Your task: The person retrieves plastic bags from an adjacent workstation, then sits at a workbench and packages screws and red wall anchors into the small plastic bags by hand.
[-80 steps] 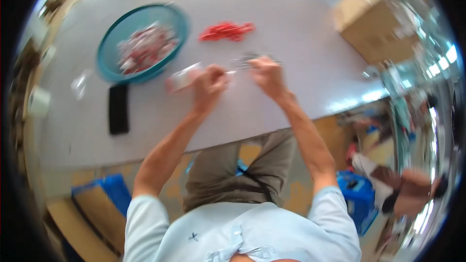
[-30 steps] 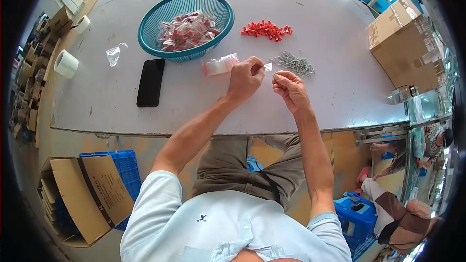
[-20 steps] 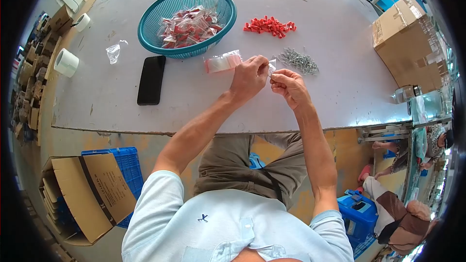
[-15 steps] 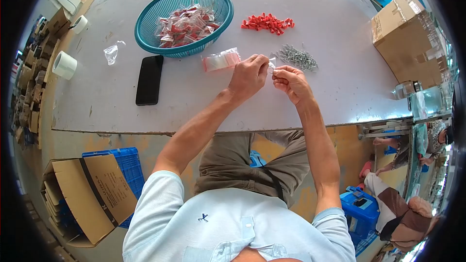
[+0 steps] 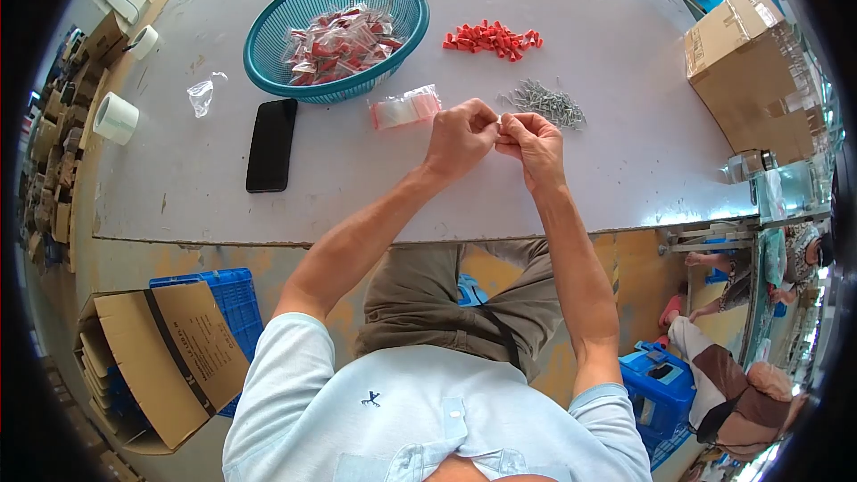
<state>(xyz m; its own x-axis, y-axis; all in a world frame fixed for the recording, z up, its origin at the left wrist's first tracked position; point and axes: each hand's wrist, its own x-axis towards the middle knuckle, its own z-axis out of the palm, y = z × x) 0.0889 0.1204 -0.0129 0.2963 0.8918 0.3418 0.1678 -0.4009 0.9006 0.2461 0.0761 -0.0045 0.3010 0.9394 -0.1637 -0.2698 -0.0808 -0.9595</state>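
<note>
Over the table, my left hand [image 5: 462,137] and my right hand [image 5: 534,145] meet fingertip to fingertip, both closed in a pinch. A small clear plastic bag [image 5: 500,121] is between them, mostly hidden by the fingers. Beside my left hand lies a stack of clear bags with pink edges [image 5: 404,109]. A pile of grey metal screws [image 5: 546,104] sits just beyond my right hand. Farther back is a heap of red plastic pieces [image 5: 493,39]. The teal basket [image 5: 259,62] at the back left holds many filled bags with red pieces in them.
A black phone [image 5: 271,146] lies left of my hands, near a crumpled plastic scrap [image 5: 201,99] and a tape roll [image 5: 117,119]. A cardboard box [image 5: 745,71] stands at the table's right. Below the table are an open carton [image 5: 170,361], a blue crate [image 5: 234,303] and seated people.
My right hand has turned inward and its fingers have closed up against my left fingertips. The bag that showed between the hands is now mostly covered.
</note>
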